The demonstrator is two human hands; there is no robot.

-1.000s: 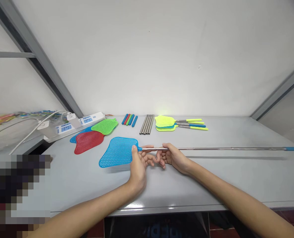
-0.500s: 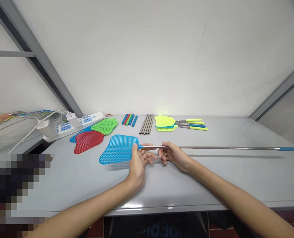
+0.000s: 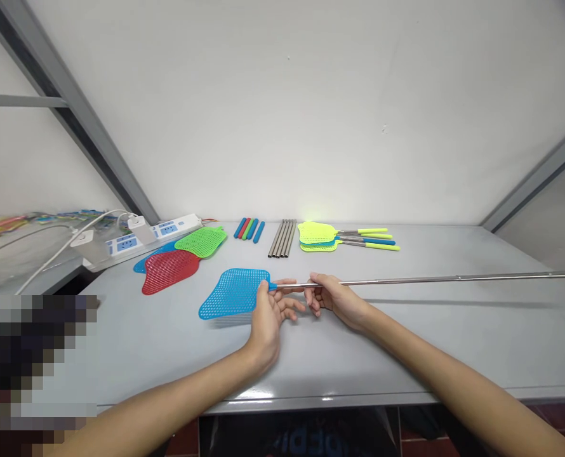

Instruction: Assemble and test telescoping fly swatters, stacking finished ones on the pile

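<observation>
Your left hand [image 3: 267, 324] pinches the blue fly swatter [image 3: 232, 293] at its moulded neck, thumb [image 3: 263, 291] on top and fingers curled loosely beneath, while your right hand [image 3: 336, 301] holds the bare steel shaft [image 3: 444, 280] just beyond, fingertips [image 3: 313, 278] closed around it in a light grip. The swatter's perforated plastic head sits at centre frame on the grey table [image 3: 406, 343], and the thin, polished shaft runs out past the right edge, rising slightly.

The main risk is leverage: so long a rod, held only near one end, could swing if your light pinch slips, and its smooth metal offers little friction. A swing toward the upper right could sweep the stacked yellow-green swatters [image 3: 315, 233] or the row of steel tubes [image 3: 282, 238]. Twisting at the neck could strain the soft plastic joint.

Upper left, the red swatter [image 3: 168, 271] overlaps a green one [image 3: 201, 241] and a blue one [image 3: 149, 264], just below a white power strip [image 3: 168, 228] with its cables. The ribbed coloured grips [image 3: 249, 230] lie side by side along the table's back edge.
</observation>
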